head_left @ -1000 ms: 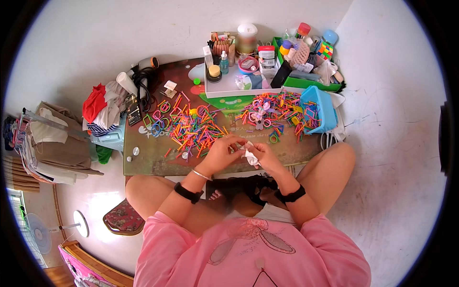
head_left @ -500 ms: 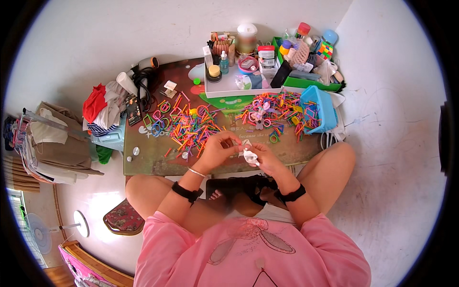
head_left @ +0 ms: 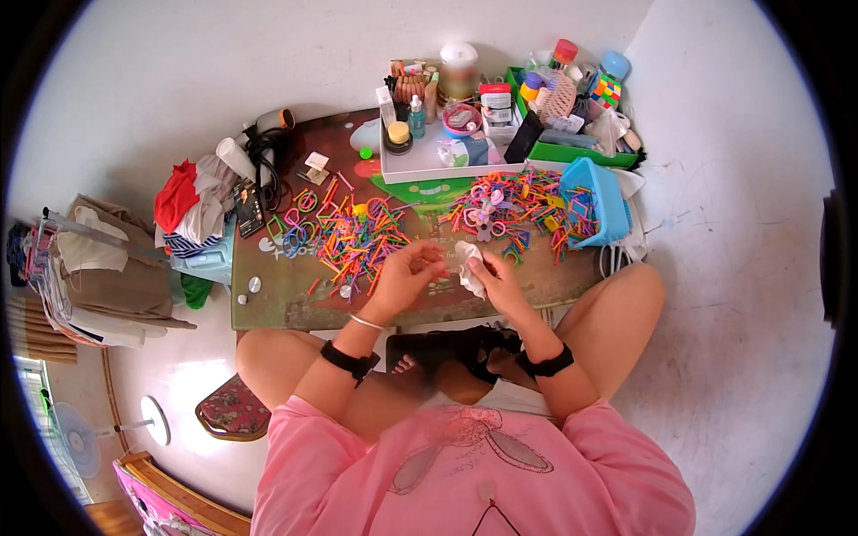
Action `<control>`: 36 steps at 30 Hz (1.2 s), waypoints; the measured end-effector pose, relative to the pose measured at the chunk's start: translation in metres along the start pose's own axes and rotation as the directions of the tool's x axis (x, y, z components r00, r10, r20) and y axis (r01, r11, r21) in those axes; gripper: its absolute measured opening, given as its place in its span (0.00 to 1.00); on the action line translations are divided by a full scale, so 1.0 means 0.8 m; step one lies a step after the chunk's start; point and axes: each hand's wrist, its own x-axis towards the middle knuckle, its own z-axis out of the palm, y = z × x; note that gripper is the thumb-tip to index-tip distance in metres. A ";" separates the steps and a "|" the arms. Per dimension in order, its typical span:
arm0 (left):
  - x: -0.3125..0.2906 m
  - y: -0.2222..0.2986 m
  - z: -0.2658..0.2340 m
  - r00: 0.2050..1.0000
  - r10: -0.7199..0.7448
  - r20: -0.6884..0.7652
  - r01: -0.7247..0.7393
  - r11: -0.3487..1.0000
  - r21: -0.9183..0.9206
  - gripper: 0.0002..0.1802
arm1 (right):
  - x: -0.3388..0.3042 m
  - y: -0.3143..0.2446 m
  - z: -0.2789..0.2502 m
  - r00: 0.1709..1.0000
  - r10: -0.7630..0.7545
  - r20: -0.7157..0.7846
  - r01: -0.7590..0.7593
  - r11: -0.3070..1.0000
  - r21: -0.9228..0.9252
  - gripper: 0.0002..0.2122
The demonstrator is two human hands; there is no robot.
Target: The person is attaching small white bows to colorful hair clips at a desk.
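A crumpled white tissue (head_left: pixel 469 270) is pinched in my right hand (head_left: pixel 502 284), above the near middle of the table. My left hand (head_left: pixel 408 275) hovers just to the left of it, fingers bent and apart, with nothing visible in them. Beyond my left hand spreads a loose pile of small coloured plastic sticks and rings (head_left: pixel 353 234). A second pile of coloured sticks (head_left: pixel 523 201) lies beyond my right hand, with a grey and pink flower-shaped piece (head_left: pixel 483 234) on it.
A blue basket (head_left: pixel 612 210) lies tipped toward the right pile, with sticks inside. At the back stand a white tray (head_left: pixel 447 175) of bottles and jars and a green box (head_left: pixel 585 157) of sundries. Folded clothes (head_left: pixel 210 192) and a hair dryer (head_left: pixel 268 121) are at the left.
My left hand has come off the tissue and moved slightly left. The tissue, kept in my right hand, now appears more spread out and upright.
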 end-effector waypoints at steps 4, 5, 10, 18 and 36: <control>-0.005 0.004 0.011 0.975 -0.190 0.115 0.189 0.982 0.026 0.26 | -0.004 0.012 0.005 0.994 0.022 0.103 -0.019 0.999 -0.029 0.11; -0.007 0.006 0.008 0.963 -0.249 0.106 0.246 0.968 0.037 0.30 | -0.007 0.008 0.009 0.991 -0.055 0.123 0.065 0.995 -0.075 0.11; -0.003 -0.006 -0.013 0.932 -0.288 0.219 0.288 0.957 0.032 0.29 | -0.012 0.001 0.027 0.991 -0.060 0.122 0.067 0.997 -0.049 0.10; 0.000 0.011 -0.011 0.977 -0.134 0.164 0.049 0.895 0.443 0.17 | 0.015 0.026 -0.021 0.959 -0.209 -0.193 0.107 0.894 -0.435 0.12; 0.014 0.018 -0.021 0.957 0.277 0.081 -0.185 0.374 0.909 0.14 | 0.006 0.001 -0.038 0.982 -0.187 -0.027 0.135 0.794 -0.593 0.08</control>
